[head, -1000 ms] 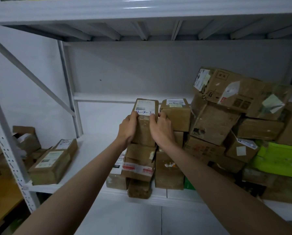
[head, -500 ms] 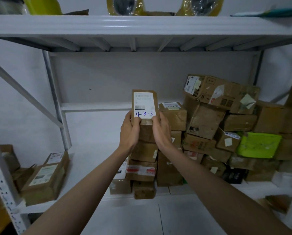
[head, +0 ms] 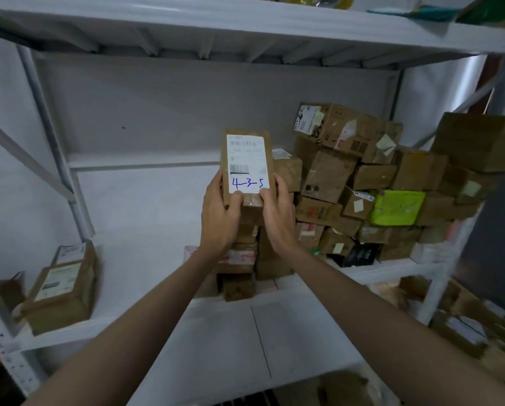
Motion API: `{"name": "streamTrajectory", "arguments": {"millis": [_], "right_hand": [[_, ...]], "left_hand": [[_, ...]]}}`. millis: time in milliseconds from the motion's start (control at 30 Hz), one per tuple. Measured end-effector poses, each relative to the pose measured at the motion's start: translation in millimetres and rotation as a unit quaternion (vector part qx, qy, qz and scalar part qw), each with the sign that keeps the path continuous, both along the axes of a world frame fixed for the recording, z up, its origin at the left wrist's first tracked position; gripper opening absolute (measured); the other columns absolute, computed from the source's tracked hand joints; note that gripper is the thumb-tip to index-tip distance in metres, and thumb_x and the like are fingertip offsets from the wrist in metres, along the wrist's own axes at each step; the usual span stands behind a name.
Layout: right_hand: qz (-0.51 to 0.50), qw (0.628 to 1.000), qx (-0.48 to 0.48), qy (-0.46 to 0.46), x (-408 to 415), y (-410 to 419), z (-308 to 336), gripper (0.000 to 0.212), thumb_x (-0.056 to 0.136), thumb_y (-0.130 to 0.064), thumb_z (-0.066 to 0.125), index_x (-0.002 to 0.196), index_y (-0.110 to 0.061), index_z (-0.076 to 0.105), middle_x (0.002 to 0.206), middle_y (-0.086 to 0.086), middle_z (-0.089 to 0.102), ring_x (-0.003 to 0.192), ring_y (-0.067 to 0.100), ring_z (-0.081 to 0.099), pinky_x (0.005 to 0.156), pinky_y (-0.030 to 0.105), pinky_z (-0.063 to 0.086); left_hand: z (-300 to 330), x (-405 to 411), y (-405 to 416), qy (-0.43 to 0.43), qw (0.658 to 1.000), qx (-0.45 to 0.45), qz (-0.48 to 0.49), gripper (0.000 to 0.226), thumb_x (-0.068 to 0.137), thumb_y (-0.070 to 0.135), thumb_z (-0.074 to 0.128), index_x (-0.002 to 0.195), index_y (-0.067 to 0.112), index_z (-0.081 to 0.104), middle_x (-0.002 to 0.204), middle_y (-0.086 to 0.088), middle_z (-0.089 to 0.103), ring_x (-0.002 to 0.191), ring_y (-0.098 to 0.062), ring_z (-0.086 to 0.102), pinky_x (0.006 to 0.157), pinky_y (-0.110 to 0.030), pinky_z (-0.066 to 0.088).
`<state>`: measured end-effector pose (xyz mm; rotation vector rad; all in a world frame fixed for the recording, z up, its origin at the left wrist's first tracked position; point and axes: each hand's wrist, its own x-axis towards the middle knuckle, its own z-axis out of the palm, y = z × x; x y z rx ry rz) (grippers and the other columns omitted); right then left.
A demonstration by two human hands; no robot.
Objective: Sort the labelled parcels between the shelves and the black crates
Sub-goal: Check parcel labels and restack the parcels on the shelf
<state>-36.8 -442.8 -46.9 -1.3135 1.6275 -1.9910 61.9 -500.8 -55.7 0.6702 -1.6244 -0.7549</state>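
Head view, left hand: the left hand (head: 220, 221) is gripping the lower left edge of the labelled parcel (head: 247, 167), thumb curling over the front just under the label, the other fingers wrapping behind out of sight.
Head view, right hand: the right hand (head: 277, 218) is gripping the lower right edge of the same parcel, thumb pressing on the front at the label's bottom corner, fingers curling round the side.
Parcel: it is standing upright between both hands, lifted in front of the middle shelf, its white label (head: 247, 164) facing the camera and reading "4-3-5" in blue ink.
Middle shelf: the white shelf (head: 146, 259) is carrying a stack of brown boxes (head: 242, 259) right behind the hands, partly hidden by them.
Right pile: a heap of cardboard boxes (head: 362, 183) is leaning together at the far right of the shelf, with a lime-green packet (head: 396, 208) wedged among them and a black box (head: 361, 254) at the near edge.
Left end: two brown parcels (head: 62, 285) are resting side by side, labels up, well apart from the stack.
Top shelf: its contents are showing only as slivers, too little to tell.
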Motion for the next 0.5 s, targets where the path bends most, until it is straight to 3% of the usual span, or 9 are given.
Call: {"name": "streamTrajectory", "arguments": {"millis": [100, 200, 300, 400, 500], "right_hand": [[0.008, 1.0, 0.013, 0.006, 24, 0, -10, 0.041, 0.105, -0.022, 0.044, 0.146, -0.026, 0.043, 0.105, -0.03, 0.059, 0.092, -0.022, 0.054, 0.072, 0.003, 0.041], [0.018, 1.0, 0.009, 0.007, 53, -6, -19, 0.04, 0.104, -0.019, 0.044, 0.144, -0.025, 0.047, 0.119, -0.015, 0.063, 0.103, -0.009, 0.056, 0.079, 0.012, 0.043], [0.044, 0.999, 0.018, -0.005, 83, -15, -27, 0.039, 0.106, -0.017, 0.042, 0.145, -0.023, 0.045, 0.12, -0.013, 0.059, 0.096, -0.011, 0.056, 0.072, 0.002, 0.043], [0.072, 0.997, 0.031, -0.019, 113, -26, -43, 0.034, 0.105, -0.022, 0.042, 0.138, -0.028, 0.047, 0.127, -0.01, 0.062, 0.11, 0.007, 0.06, 0.085, 0.019, 0.052], [0.076, 0.996, 0.046, -0.02, 140, -45, -64, 0.035, 0.103, -0.025, 0.044, 0.138, -0.024, 0.05, 0.124, -0.011, 0.061, 0.11, 0.006, 0.058, 0.076, 0.008, 0.045]], "left_hand": [[-9, 25, 2, -0.006, 1.0, 0.01, 0.005, 0.067, 0.087, 0.052, 0.041, 0.149, 0.028, 0.04, 0.146, 0.008, 0.05, 0.131, -0.011, 0.049, 0.108, -0.045, 0.047], [-15, 57, 0, -0.016, 0.999, 0.024, 0.019, 0.069, 0.083, 0.055, 0.039, 0.148, 0.031, 0.04, 0.145, 0.009, 0.051, 0.131, -0.012, 0.05, 0.107, -0.045, 0.049], [-18, 91, 2, -0.032, 0.998, 0.036, 0.039, 0.066, 0.084, 0.05, 0.04, 0.147, 0.028, 0.043, 0.143, 0.007, 0.051, 0.128, -0.01, 0.05, 0.107, -0.04, 0.048], [-30, 124, -4, -0.053, 0.996, 0.05, 0.058, 0.059, 0.088, 0.043, 0.042, 0.145, 0.027, 0.045, 0.141, 0.007, 0.05, 0.127, -0.008, 0.048, 0.107, -0.036, 0.046], [-49, 153, -16, -0.077, 0.991, 0.066, 0.084, 0.056, 0.089, 0.044, 0.041, 0.141, 0.026, 0.049, 0.136, 0.006, 0.05, 0.123, -0.007, 0.049, 0.106, -0.037, 0.046]]}}
